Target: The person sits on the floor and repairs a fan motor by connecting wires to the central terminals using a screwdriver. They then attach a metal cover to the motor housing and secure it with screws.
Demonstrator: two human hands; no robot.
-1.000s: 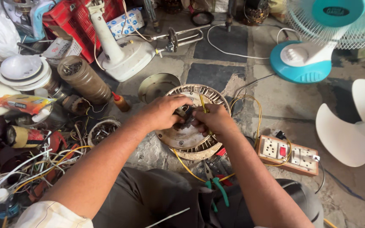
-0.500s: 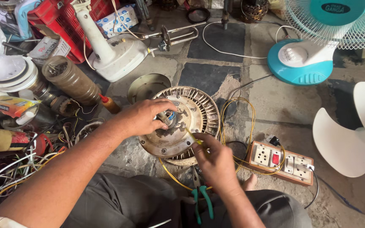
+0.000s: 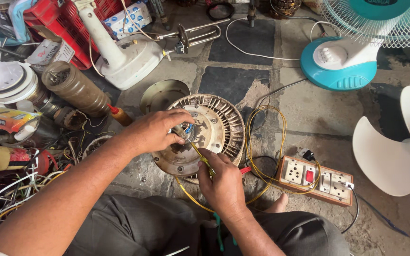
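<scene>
The fan motor, a round ribbed metal housing, lies flat on the stone floor just in front of my knees, with a loose metal cover plate touching its far left edge. My left hand rests over the motor's hub, fingers pinched around the bunch of wires coming out of the centre. My right hand sits at the motor's near edge, fingers closed on a yellow wire that runs up toward the hub. More yellow wire loops over the floor to the right of the motor and reaches a wooden switchboard with sockets and a red switch. Beyond that, a white fan blade lies at the right edge of the floor. A teal table fan stands at the far right, and a white fan stand at the far left.
</scene>
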